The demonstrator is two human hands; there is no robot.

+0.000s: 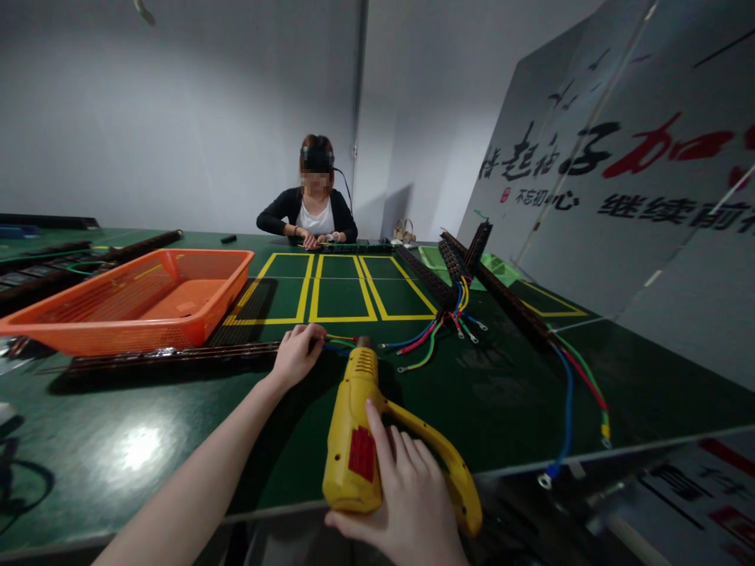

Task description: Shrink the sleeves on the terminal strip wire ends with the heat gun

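Note:
My right hand point(413, 487) grips a yellow heat gun point(352, 428) from its right side, thumb beneath the rear end. The gun's nozzle points away from me, toward thin coloured wires point(343, 341). My left hand point(299, 354) is closed around these wires where they leave a long dark strip point(177, 358) lying on the table. The fingers hide part of the wires, and the nozzle covers their far ends.
An orange basket point(224, 303) stands behind the strip. Dark strips point(513, 303) with coloured leads and ring terminals point(433, 350) lie to the right, some leads hanging over the table edge. A co-worker point(315, 212) sits across the green table point(472, 409). Yellow tape rectangles point(347, 320) mark its middle.

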